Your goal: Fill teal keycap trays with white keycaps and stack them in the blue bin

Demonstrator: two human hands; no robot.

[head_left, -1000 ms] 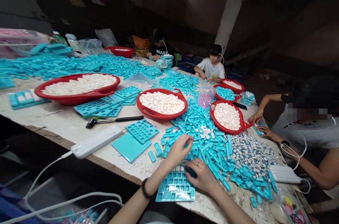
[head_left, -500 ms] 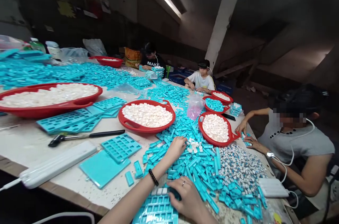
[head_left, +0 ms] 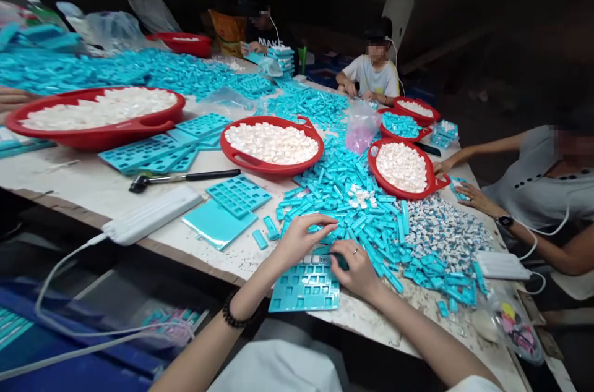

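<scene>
Board (head_left: 297, 302) near straight-fingered left hand (head_left: 304, 236); right hand (head_left: 357, 267) curled alongside.

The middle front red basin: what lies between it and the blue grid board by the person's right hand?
In the head view, loose blue pieces lie there, with the person's left hand also between, nearer the board.

A head-worn camera faces forward and down, over the nearby hands (head_left: 301, 238) and across the table (head_left: 88, 185).

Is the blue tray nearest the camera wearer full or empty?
Mostly empty: the blue tray has some white pieces along its far edge, while the nearer wells look like bare hollows.
</scene>
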